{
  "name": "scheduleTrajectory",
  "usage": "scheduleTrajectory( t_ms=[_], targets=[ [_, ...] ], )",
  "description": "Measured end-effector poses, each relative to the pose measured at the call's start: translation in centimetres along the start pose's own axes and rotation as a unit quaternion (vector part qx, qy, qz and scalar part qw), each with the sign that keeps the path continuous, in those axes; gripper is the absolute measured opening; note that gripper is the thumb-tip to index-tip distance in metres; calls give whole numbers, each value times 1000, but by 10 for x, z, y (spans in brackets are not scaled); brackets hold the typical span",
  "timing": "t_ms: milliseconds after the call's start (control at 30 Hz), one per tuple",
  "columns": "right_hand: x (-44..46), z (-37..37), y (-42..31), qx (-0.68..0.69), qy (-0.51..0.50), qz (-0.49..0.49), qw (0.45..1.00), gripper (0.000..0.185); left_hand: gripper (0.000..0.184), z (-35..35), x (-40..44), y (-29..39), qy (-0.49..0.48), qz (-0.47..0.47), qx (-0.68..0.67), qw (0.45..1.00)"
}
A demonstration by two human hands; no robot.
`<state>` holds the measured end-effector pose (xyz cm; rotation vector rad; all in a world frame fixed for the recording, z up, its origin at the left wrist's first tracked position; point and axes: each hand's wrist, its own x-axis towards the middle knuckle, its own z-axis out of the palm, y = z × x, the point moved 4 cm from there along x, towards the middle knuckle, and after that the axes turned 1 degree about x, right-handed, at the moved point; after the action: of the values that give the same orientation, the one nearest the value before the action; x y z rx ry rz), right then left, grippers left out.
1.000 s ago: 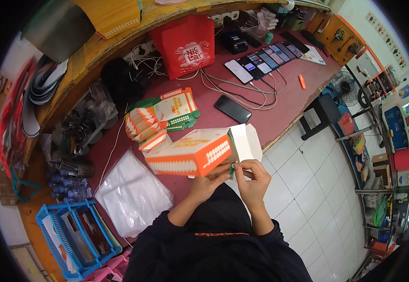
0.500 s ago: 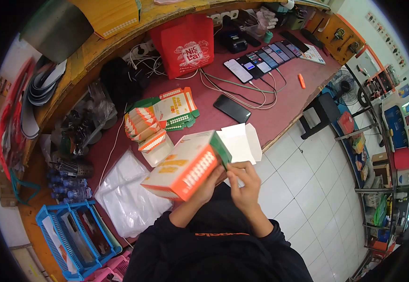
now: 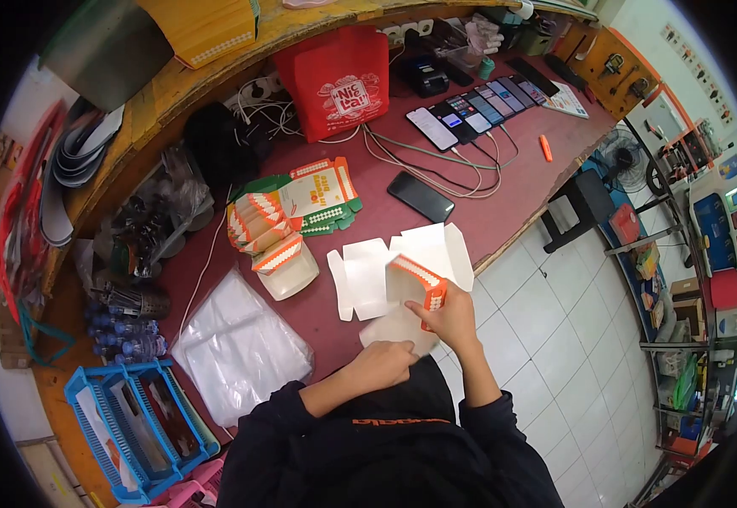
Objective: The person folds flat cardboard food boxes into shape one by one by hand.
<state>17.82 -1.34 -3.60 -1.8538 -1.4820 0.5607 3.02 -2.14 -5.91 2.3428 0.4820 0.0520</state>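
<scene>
Clearly, the right hand (image 3: 455,318) pinches the orange-trimmed carton (image 3: 404,288) — the left hand (image 3: 385,364) touches it, grip unclear.

Maroon-topped bench (image 3: 495,218) ahead of hands (image 3: 453,322); white-tiled floor (image 3: 546,366) to their right, metal shelving (image 3: 677,345) farther right; worn yellow wooden ledge (image 3: 309,19) beyond bench; pale wall (image 3: 639,21) far ahead-right.

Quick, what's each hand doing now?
Left hand: curled at an orange-and-white folding cardboard box; grip can't be told.
Right hand: closed, holding that box.
</scene>
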Motion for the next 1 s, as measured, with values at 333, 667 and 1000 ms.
scheduleTrajectory(
  t_ms=[333,667,1000],
  targets=[
    [-56,44,13,435,-121,119,884,18,38,-67,-11,-41,303,-15,-331,894],
    [-36,-28,-31,196,57,-141,969,29,35,-57,-7,-16,257,-28,-484,836],
    [17,-24,-35,346,84,109,928,16,51,-36,-24,-17,9,-113,-553,825]
  ],
)
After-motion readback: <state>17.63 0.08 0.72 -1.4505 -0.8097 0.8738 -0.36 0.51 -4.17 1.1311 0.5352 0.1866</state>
